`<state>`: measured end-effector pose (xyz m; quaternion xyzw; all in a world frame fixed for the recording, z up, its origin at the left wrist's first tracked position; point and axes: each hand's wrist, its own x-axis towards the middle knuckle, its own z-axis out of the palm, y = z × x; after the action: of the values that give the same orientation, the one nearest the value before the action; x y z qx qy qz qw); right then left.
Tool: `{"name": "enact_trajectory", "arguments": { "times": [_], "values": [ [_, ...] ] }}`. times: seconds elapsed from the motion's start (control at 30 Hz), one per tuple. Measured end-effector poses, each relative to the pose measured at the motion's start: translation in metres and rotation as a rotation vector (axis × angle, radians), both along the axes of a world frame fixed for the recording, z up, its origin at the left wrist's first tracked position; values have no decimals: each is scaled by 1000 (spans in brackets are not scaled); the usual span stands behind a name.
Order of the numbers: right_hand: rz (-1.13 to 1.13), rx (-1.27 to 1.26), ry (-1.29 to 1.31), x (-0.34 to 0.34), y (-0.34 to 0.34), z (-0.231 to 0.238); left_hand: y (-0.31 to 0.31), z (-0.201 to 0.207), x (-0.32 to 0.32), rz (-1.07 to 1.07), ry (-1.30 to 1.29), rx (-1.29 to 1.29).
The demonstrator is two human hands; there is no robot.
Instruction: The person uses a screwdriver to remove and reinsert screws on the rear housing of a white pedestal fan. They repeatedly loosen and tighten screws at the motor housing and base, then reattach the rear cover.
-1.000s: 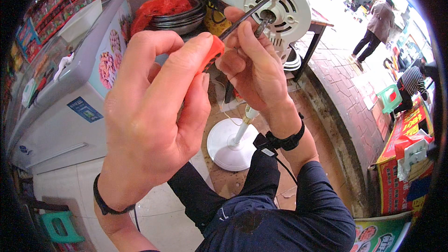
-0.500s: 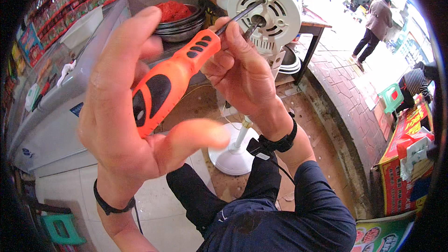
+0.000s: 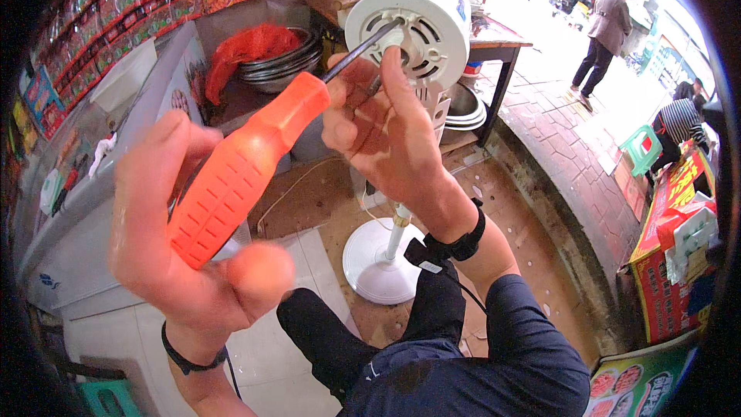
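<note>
A white pedestal fan without its blades stands before me, its round motor housing [image 3: 451, 27] facing me above a white base [image 3: 378, 278]. My left hand [image 3: 166, 239] curls loosely round the end of an orange screwdriver [image 3: 247, 162], thumb and fingers on either side of the handle. The screwdriver's metal shank slants up to the upper part of the housing's slotted face, where its tip touches. My right hand [image 3: 397, 127] is closed at the face's middle, its thumb over the fan's dark motor shaft. Its fingertips lie beside the shank and are partly hidden.
Stacked metal bowls [image 3: 282, 69] with a red bag stand behind the screwdriver. A wooden table [image 3: 494, 38] is beyond the fan. A grey freezer-like cabinet [image 3: 147, 177] lines the left. At right are a kerb [image 3: 556, 208], a green stool [image 3: 641, 150] and people outside.
The screwdriver handle has rolled, its dark grip patches giving way to a ribbed orange side. My left hand has shifted down and left; the fan appears further left in view.
</note>
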<state>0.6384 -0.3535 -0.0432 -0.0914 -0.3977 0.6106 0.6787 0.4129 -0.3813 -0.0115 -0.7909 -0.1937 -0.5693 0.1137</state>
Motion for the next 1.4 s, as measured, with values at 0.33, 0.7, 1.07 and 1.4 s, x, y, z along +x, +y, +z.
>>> {"name": "enact_trajectory", "arguments": {
  "times": [0.33, 0.7, 1.07, 1.4],
  "values": [
    [35, -9, 111, 12, 11, -6, 6, -10, -7, 47, -8, 140],
    [16, -52, 149, 10, 13, -1, 15, -5, -10, 107, 1, 125],
    [-13, -70, 94, 11, 13, 0, 23, -5, -25, -91, 5, -140],
    [-39, -88, 117, 11, 9, 1, 21, -4, -11, 44, 84, 153]
  ]
}}
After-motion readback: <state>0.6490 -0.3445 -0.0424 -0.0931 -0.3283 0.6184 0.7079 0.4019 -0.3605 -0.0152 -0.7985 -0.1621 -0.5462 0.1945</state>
